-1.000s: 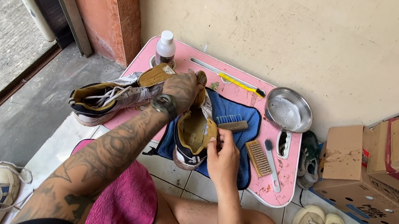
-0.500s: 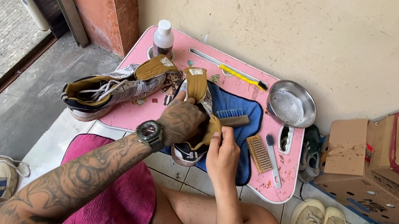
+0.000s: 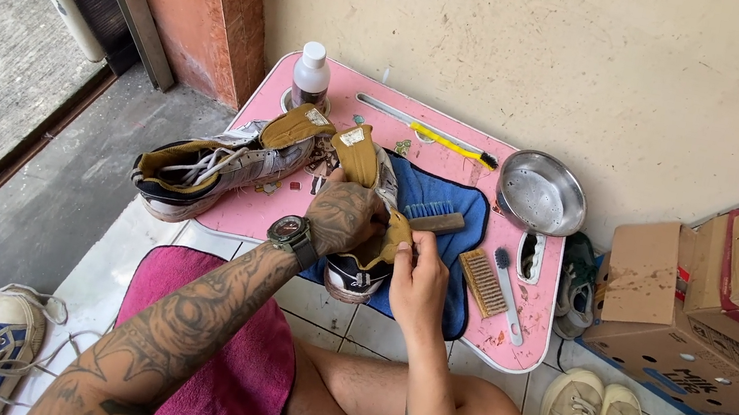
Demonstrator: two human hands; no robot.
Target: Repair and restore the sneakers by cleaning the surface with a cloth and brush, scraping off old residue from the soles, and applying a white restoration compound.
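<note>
Left hand grips tan sneaker, right hand pinches brush; second sneaker, steel bowl beside

The tattooed left forearm reaches forward from the lower left, a watch on its wrist, and the left hand is curled shut with knuckles up. The right hand sits just beside it, forearm rising from the bare knee, fingers closed in a grip.
</note>
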